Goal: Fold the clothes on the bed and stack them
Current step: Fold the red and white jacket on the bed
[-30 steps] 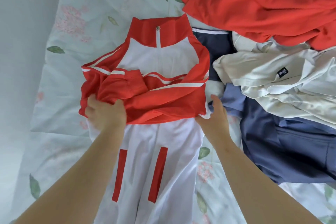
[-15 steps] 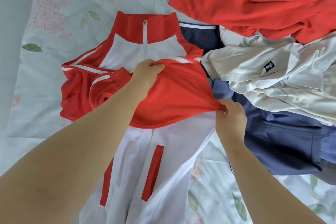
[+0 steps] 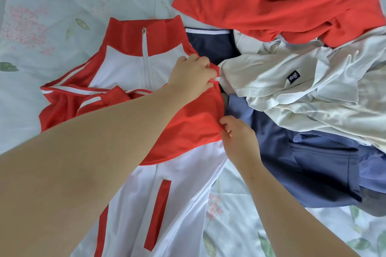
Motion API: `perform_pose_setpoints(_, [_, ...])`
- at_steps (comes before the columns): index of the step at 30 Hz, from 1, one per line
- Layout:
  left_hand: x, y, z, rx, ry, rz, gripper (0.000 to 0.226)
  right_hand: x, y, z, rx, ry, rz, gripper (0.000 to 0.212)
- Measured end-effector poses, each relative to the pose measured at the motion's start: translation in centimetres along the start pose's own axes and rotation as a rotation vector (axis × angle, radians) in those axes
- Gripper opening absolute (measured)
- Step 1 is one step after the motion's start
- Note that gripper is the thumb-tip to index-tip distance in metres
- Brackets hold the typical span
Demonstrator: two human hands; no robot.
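from the left: the bed (image 3: 41,16) sheet, then the jacket (image 3: 125,73) lying flat on it, face up, collar away from me and hem towards me, so its long axis follows the zip, far to near. its far-side arm is already laid across the chest, cuff (image 3: 112,96) near the zip.

my left hand (image 3: 191,77) reaches across my body to the jacket's right shoulder, fingers curled into the red sleeve (image 3: 188,123) at its top edge. just below and to the right, my right hand (image 3: 240,137) pinches the same sleeve's outer edge between thumb and fingers. both hands grasp cloth, neither is free.

the relation that matters - the sleeve lies at the jacket's right edge, and the body it must land on lies to the left of both hands. so i judge the fold goes leftwards, across the zip line, square to the long axis. the right hand is nearer the outer edge and should lead.

right of that, touching the jacket's edge, sits the unfolded heap - white shirt (image 3: 292,89), blue garment (image 3: 313,162), red garment (image 3: 271,0) at the far side.
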State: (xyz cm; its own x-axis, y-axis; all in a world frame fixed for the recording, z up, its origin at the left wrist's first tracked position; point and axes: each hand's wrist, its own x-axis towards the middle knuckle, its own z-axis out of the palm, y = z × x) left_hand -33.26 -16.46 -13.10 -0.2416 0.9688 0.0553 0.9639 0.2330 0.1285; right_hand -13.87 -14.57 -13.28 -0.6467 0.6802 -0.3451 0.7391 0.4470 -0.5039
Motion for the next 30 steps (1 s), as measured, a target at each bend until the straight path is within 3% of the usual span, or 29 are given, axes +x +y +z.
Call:
perform_pose_setpoints(2, [0.8, -0.4, 0.0, -0.067, 0.015, -0.059, 0.014, -0.3, 0.4, 0.0, 0.018, 0.007, -0.035, 0.028])
perform_pose_setpoints(6, [3.2, -2.1, -1.6, -0.679, -0.109, -0.726, 0.031, -0.9, 1.5, -0.8, 0.15, 0.097, 0.042, 0.017])
perform_pose_setpoints(7, [3.4, -2.3, -1.7, -0.746, -0.121, -0.793, 0.035, -0.7, 1.5, -1.1, 0.199, 0.102, 0.106, 0.016])
perform_pose_setpoints(10, [2.7, -1.5, -1.1, -0.81, -0.185, -0.704, 0.037, -0.1, 0.8, -0.9, 0.335, 0.077, 0.247, 0.021])
perform_pose_setpoints(12, [2.3, -0.7, -0.9, -0.861, -0.226, -0.634, 0.026, 0.4, 0.2, -0.6, 0.447, 0.061, 0.316, 0.035])
perform_pose_setpoints(15, [2.3, -0.6, -1.1, -1.035, -0.113, -0.66, 0.022, 1.1, 0.2, -0.5, 0.281, -0.094, 0.36, 0.025])
perform_pose_setpoints(17, [1.6, -0.7, -1.7, -0.958, -0.138, -0.618, 0.025, 1.7, 1.0, -0.9, 0.225, -0.06, 0.424, 0.033])
perform_pose_setpoints(21, [-2.4, -2.4, -1.5, -0.678, -0.211, -0.538, 0.035, 0.8, 1.0, -1.3, 0.17, 0.083, 0.522, 0.005])
perform_pose_setpoints(23, [-5.2, -3.4, -1.6, -0.487, -0.133, -0.557, 0.031, -0.1, -0.2, -0.8, 0.026, 0.246, 0.37, 0.028])
perform_pose_setpoints(25, [-8.4, -4.2, -1.6, -0.344, -0.056, -0.644, 0.029, -0.6, -2.3, 0.1, -0.056, 0.387, 0.055, 0.036])
perform_pose_setpoints(27, [-11.8, -4.9, -1.6, -0.216, -0.026, -0.732, 0.031, -0.3, -4.6, 1.4, -0.089, 0.26, -0.142, 0.041])
perform_pose_setpoints(30, [-15.4, -6.1, -1.3, -0.09, -0.211, -0.834, 0.053, 0.1, -7.2, 3.8, -0.077, -0.208, -0.113, 0.054])
